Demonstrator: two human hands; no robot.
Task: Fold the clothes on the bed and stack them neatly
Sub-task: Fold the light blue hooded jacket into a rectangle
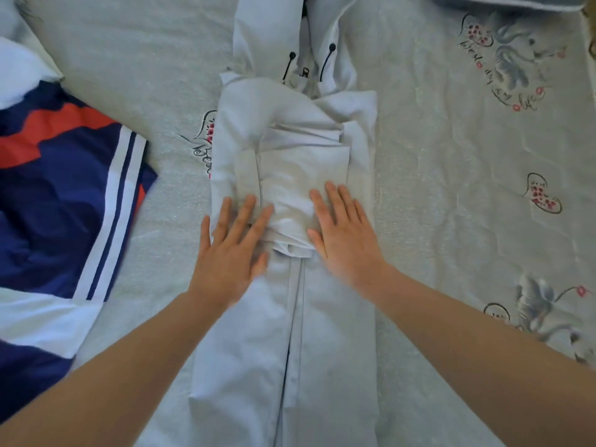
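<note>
- Our left hand [230, 250] lies flat, fingers straight and spread, pressing on the left side of a pale hooded jacket [290, 333]. It grips nothing.
- Our right hand [343, 233] does the same on the right side, palm down and fingers straight, slightly blurred.
- Both palms rest on the folded sleeves [303, 169], which are stacked across the jacket's chest. We judge they press there to flatten the layers and stop them from springing open.
- The jacket lies lengthwise down the middle of the bed [451, 188], its hood [267, 30] pointing away from us and its hem toward us. Its side panels are tucked inward, making a narrow strip.
- Two black drawcord toggles [332, 46] sit just below the hood.
- To our left, near the jacket but apart from it, lies a navy, red and white garment [64, 195], unfolded.
- To our right, the patterned sheet offers open room, probably enough for a stack.
- A grey pillow edge [516, 3] shows at the far right corner.
</note>
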